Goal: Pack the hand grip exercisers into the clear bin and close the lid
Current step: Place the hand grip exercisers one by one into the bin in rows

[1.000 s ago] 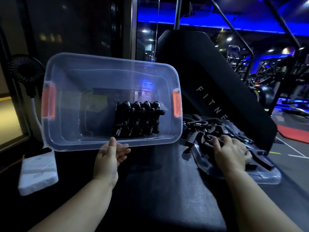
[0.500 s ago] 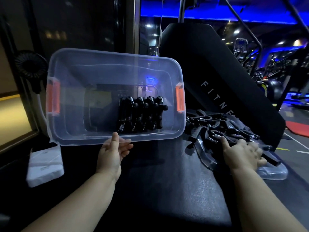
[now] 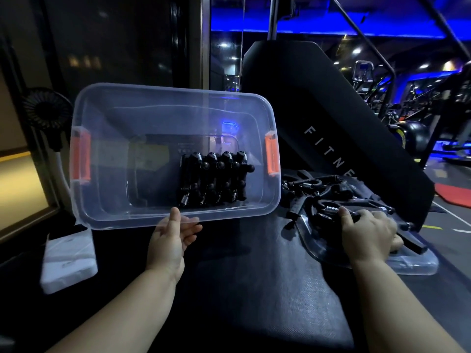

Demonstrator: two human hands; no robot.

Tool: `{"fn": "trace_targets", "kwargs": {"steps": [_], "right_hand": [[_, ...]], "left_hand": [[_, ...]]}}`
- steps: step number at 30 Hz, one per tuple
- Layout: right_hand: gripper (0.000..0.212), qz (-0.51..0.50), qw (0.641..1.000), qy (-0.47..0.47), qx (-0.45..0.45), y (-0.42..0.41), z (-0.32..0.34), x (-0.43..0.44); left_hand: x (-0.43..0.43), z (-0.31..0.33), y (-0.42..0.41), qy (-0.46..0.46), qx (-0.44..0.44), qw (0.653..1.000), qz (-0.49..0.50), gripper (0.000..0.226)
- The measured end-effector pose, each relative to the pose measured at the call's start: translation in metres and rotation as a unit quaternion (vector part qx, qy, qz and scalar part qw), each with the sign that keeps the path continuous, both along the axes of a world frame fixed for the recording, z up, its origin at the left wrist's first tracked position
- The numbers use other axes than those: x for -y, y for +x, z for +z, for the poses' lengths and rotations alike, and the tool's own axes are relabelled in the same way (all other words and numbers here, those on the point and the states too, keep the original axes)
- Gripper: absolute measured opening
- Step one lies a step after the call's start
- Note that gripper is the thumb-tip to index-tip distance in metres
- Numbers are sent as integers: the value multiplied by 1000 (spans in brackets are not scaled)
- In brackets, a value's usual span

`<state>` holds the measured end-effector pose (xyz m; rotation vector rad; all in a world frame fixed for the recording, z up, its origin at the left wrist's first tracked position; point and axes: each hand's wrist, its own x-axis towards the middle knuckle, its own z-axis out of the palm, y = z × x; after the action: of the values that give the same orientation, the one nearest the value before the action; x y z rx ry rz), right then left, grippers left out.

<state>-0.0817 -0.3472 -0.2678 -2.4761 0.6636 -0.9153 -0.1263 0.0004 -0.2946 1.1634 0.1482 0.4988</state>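
Note:
The clear bin (image 3: pixel 107 215) with orange latches is tipped up so its opening faces me. My left hand (image 3: pixel 171 238) holds its near rim, thumb on the rim and fingers underneath. Several black hand grip exercisers (image 3: pixel 212 182) stand in a packed row inside the bin, right of centre. More loose exercisers (image 3: pixel 313 187) lie in a pile to the right, on the clear lid (image 3: pixel 418 263). My right hand (image 3: pixel 367 233) is curled round one exerciser in that pile, thumb by its spring.
Everything sits on a black padded bench (image 3: pixel 254 289) with an upright black backrest (image 3: pixel 331 128) behind the pile. A white box (image 3: pixel 68 261) lies at the left, below a small black fan (image 3: pixel 46 110). Gym machines stand at the far right.
The view shifted slightly; the bin stays tipped in my left hand. My right hand has settled lower onto the pile and closed round an exerciser.

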Motion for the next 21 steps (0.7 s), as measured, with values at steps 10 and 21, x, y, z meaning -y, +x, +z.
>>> {"fn": "trace_targets", "kwargs": {"steps": [10,21], "right_hand": [[48,36,997,5,74,-4,3,-14],[51,128,970,17,206,-21,15,-32]], "left_hand": [[2,3,-4,-3,4,1000,1,36],[3,5,-5,1,4,1000,3,35]]}}
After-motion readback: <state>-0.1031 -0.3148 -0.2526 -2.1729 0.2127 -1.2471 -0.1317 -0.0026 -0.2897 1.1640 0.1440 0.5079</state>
